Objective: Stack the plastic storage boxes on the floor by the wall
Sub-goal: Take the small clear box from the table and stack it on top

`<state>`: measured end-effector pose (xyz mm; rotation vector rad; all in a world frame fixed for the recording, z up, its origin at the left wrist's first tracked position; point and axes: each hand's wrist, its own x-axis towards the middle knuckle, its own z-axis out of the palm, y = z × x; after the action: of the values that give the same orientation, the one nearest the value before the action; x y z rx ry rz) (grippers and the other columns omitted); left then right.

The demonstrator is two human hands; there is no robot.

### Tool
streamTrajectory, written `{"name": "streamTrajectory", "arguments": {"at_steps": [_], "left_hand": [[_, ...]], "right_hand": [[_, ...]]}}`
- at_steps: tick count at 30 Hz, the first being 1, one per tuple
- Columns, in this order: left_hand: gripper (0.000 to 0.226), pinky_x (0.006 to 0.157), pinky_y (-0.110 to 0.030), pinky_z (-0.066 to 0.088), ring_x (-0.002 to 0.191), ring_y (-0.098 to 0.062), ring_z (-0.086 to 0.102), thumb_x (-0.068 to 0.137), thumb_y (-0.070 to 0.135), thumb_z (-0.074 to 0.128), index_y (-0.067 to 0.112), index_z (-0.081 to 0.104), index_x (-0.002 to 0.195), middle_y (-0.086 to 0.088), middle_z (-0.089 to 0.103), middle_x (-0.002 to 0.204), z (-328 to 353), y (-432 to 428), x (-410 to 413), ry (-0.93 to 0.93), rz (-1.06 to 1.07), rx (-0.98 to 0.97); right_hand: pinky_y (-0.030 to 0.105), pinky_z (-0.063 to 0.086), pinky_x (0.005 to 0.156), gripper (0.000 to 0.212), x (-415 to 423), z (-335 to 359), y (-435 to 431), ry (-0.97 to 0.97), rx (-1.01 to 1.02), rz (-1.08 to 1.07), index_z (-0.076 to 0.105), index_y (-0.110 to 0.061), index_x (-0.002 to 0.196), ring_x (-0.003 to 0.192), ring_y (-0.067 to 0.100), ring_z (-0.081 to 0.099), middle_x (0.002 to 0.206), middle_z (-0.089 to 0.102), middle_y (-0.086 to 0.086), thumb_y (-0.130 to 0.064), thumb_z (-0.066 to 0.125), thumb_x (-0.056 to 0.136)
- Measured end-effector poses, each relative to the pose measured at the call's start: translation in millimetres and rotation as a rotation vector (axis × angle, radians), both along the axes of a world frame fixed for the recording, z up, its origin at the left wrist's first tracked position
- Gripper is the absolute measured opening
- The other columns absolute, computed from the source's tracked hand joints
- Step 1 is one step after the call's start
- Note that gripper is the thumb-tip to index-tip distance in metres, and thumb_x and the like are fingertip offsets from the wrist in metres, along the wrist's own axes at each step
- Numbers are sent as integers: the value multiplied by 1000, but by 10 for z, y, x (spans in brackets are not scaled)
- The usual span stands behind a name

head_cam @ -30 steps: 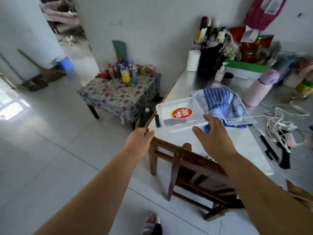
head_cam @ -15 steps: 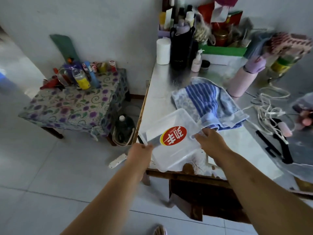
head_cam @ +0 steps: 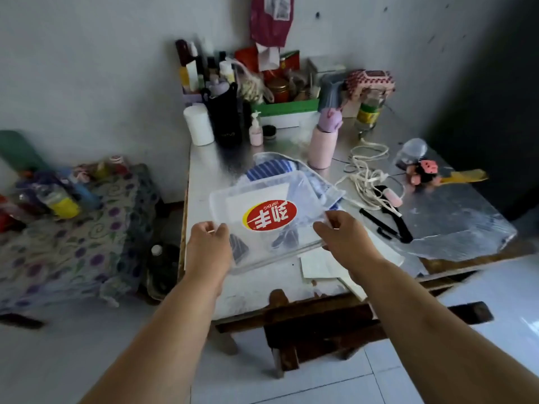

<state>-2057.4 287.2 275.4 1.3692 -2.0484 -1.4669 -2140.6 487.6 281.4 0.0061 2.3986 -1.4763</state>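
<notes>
Now | one clear storage box (head_cam: 262, 193), one red sticker (head_cam: 269, 215), tilted over tabletop (head_cam: 210, 167) | two hands: my left hand (head_cam: 208, 243), right hand (head_cam: 341, 234) each grip a near corner

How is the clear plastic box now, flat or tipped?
Tipped. The clear plastic box shows its labelled face to the camera; left hand and right hand grip its near corners.

A wooden table (head_cam: 204, 176) with a shiny covered top fills the middle of the frame. On it lie a striped towel (head_cam: 268, 169), a white cord (head_cam: 364, 173), a pink flask (head_cam: 322, 147), a white roll (head_cam: 199, 123), a small pump bottle (head_cam: 256, 134) and loose papers (head_cam: 318, 266). At the left a low table (head_cam: 87, 243) under a flowered cloth bears bottles (head_cam: 62, 204). Both stand on the pale tiled floor (head_cam: 73, 360)
</notes>
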Motion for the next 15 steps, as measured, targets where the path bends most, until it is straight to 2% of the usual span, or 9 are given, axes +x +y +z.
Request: {"name": "streamTrajectory", "arguments": {"at_steps": [2, 5, 7, 9, 12, 15], "left_hand": [[32, 51, -20, 33, 71, -5, 50, 96, 35, 49, 18, 56, 122, 4, 58, 99, 156, 250, -73, 15, -61, -48], [26, 53, -24, 43, 75, -8, 56, 96, 34, 48, 16, 59, 111, -2, 64, 102, 369, 612, -140, 75, -170, -119], [19, 66, -31, 52, 78, -10, 58, 95, 34, 46, 21, 57, 103, -4, 64, 103, 542, 968, -143, 125, -250, -133], [26, 80, -41, 57, 88, -22, 64, 92, 36, 45, 19, 58, 107, -6, 65, 107, 702, 1289, -119, 169, -311, -120], [27, 85, -45, 55, 95, -30, 63, 90, 33, 47, 17, 62, 106, -9, 68, 107, 921, 2047, 15, 213, -414, -132], [23, 89, -51, 54, 98, -35, 65, 91, 30, 49, 15, 62, 104, -13, 70, 107, 1055, 2779, 185, 255, -527, -85]], "right_hand": [[46, 57, 75, 10, 73, 126, 292, 27, -30, -66, 62, -26, 87, 72, 25, 65, 79, 68, -1, -34, 61, 81], [44, 57, 77, 18, 180, 304, 729, 62, -42, -141, 61, -27, 95, 79, 23, 67, 86, 71, -1, -36, 63, 80], [40, 58, 74, 16, 291, 445, 1149, 111, -46, -189, 59, -28, 95, 78, 16, 66, 87, 69, -7, -37, 63, 82], [32, 56, 67, 14, 384, 552, 1488, 139, -56, -230, 57, -31, 96, 77, 10, 64, 88, 66, -13, -37, 64, 85], [23, 48, 59, 25, 695, 729, 2221, 193, -80, -340, 57, -29, 109, 78, 5, 61, 93, 63, -16, -39, 64, 87], [20, 46, 59, 23, 1064, 833, 2934, 243, -109, -457, 59, -25, 110, 79, 5, 62, 92, 65, -13, -33, 64, 88]]}}
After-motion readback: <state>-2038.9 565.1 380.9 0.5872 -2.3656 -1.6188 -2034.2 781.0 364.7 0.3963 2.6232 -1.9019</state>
